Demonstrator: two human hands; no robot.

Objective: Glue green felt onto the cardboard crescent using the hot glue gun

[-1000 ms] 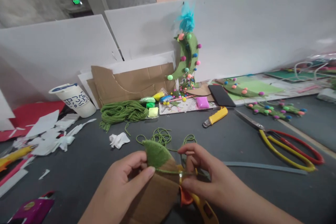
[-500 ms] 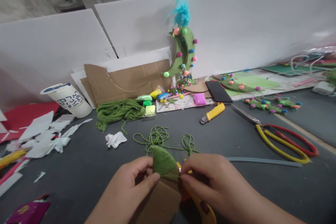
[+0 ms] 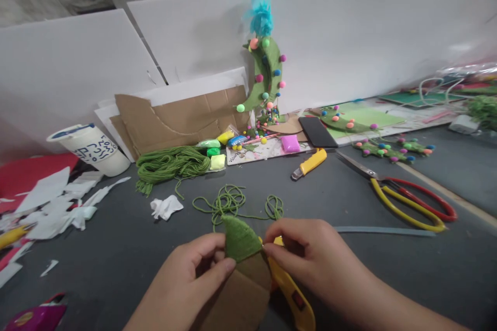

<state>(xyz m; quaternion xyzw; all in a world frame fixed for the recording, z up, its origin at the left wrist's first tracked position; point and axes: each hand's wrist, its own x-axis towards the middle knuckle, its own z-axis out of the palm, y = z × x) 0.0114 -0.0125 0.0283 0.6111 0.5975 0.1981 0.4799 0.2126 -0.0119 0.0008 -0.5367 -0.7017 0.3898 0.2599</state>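
Observation:
My left hand (image 3: 194, 269) is closed on a brown cardboard piece (image 3: 236, 295), thumb on the front and fingers behind. Tight rows of green yarn (image 3: 241, 239) cover its pointed tip; the part below is bare cardboard. At the right edge of that wrapped tip, my right hand (image 3: 306, 248) pinches the yarn between thumb and forefinger, the strand itself mostly hidden. Loose yarn loops (image 3: 227, 200) lie on the table just beyond the tip. Under my right hand and beside the cardboard is a yellow glue gun (image 3: 291, 295), partly covered.
Scissors (image 3: 404, 196), a clear glue stick (image 3: 384, 230) and a yellow utility knife (image 3: 309, 164) lie to the right. A green yarn hank (image 3: 173, 165), a white cup (image 3: 91, 150) and paper scraps (image 3: 58, 201) are leftward. A pompom-studded green shape (image 3: 267, 72) stands behind.
My right hand has come in against the wrapped tip's right edge, and the strand that crossed the cardboard no longer shows there. The view has shifted slightly; my left hand keeps its grip.

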